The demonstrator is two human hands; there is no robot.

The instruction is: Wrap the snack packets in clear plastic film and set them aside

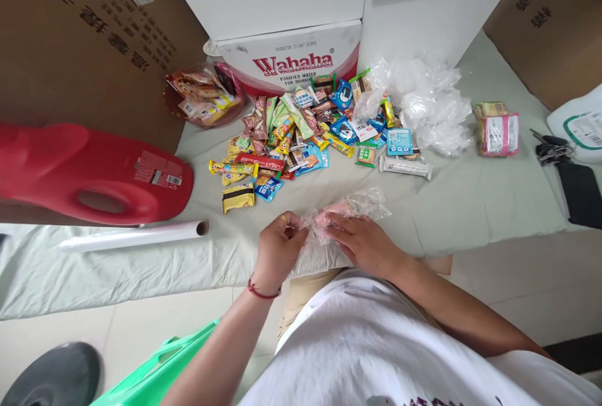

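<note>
At the near edge of the cloth-covered table, a pink packet (335, 213) lies inside a clear plastic bag (371, 202). My left hand (281, 244) pinches the bag's left end between thumb and fingers. My right hand (364, 243) rests on the pink packet, its fingers stretched over the plastic. Just beyond my hands spreads a heap of wrapped snacks (301, 123) in many colours. Closest to my left hand is a yellow snack packet (237, 198). A grey-white stick packet (405, 167) lies past my right hand.
Crumpled clear bags (423, 101) sit right of the heap; a pink-edged bundle (499, 133) lies farther right. A snack basket (202, 95), a red jug (94, 170) and a plastic roll (136, 236) occupy the left. Keys (552, 147) and a black phone-like object (579, 192) lie far right. Wahaha carton (291, 58) stands behind.
</note>
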